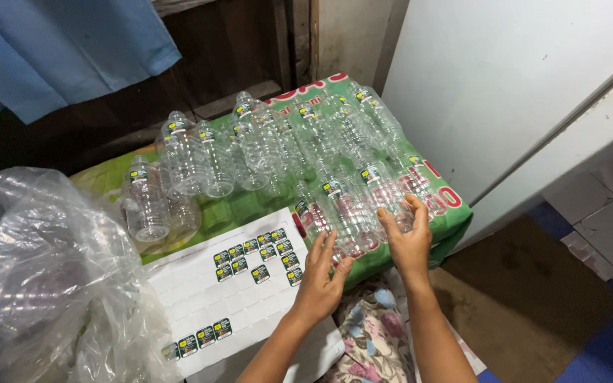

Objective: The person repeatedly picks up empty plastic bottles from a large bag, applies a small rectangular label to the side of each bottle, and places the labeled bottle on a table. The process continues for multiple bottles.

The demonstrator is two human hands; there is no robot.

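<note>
Head view: the fingers [397, 218] of the right hand [407, 245] curl around a clear bottle [349, 213] at the near right of the counter [455, 213]; the left hand [321, 280] rests spread against it. A nudge could topple the packed bottles [264, 142] behind. A sticker sheet [243, 284] lies near left, a plastic bag [44, 276] crowding it.

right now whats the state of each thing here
left hand: open, fingers on a lying bottle
right hand: curled around a lying bottle
clear bottles: empty, uncapped, labelled, some upright, some lying
sticker sheet: flat, mostly peeled
plastic bag: crumpled
</note>
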